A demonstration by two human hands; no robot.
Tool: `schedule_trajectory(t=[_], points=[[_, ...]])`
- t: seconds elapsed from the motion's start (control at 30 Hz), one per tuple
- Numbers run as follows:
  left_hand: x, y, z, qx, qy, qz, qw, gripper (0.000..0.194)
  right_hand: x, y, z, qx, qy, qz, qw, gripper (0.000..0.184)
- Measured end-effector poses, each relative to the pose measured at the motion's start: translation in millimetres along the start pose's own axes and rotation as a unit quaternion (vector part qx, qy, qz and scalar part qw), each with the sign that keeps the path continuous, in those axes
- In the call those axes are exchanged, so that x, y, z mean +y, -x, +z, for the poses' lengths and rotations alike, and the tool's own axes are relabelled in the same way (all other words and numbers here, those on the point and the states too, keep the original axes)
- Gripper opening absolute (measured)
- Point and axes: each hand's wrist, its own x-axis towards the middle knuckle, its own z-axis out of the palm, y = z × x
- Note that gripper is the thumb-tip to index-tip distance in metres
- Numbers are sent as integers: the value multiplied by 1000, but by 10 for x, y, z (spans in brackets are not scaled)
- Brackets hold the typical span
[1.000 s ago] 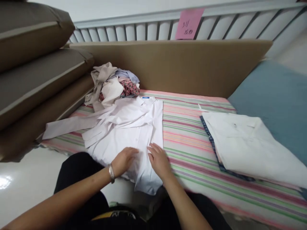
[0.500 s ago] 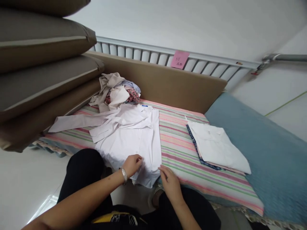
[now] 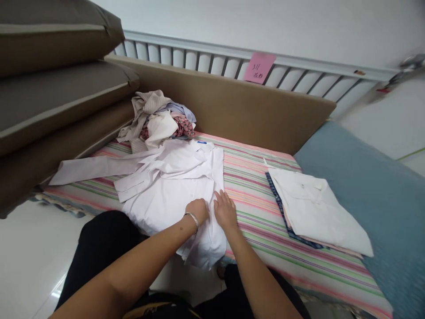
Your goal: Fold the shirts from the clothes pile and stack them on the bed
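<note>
A white long-sleeved shirt (image 3: 172,195) lies on a striped cloth (image 3: 262,221), one sleeve stretched out to the left and its collar with a blue label at the far end. My left hand (image 3: 198,210), with a bracelet at the wrist, is closed on the front of the shirt; its fingertips are partly hidden. Beside it, my right hand (image 3: 226,212) rests with fingers spread on the shirt's right side edge. The bottom of the shirt hangs over the near edge of the bed.
Folded garments with a white one on top (image 3: 315,208) are stacked at the right. A crumpled heap of clothes (image 3: 159,117) sits at the back left. Brown cushions (image 3: 59,97) are piled at the left. A brown board (image 3: 229,104) stands before a radiator bearing a pink note (image 3: 260,67).
Both hands have moved up the shirt, away from its bottom edge. The left hand has closed on the fabric and the right has come onto the side edge. The view has shifted slightly.
</note>
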Motion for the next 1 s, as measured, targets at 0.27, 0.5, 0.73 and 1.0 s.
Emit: schedule_trajectory(t=[0.27, 0.5, 0.73, 1.0], points=[[-147, -5, -6, -1, -18, -20, 1000, 23, 31, 27, 21, 8, 7, 4, 1000, 44], [-28, 251, -67, 15, -25, 26, 999, 27, -17, 75, -9, 3, -43, 19, 999, 45], [-540, 1093, 116, -18, 26, 78, 996, 21, 2, 841, -262, 10, -156, 49, 987, 40], [-890, 1106, 789, -116, 61, 34, 991, 40, 5, 1921, 118, -83, -328, 200, 920, 35]])
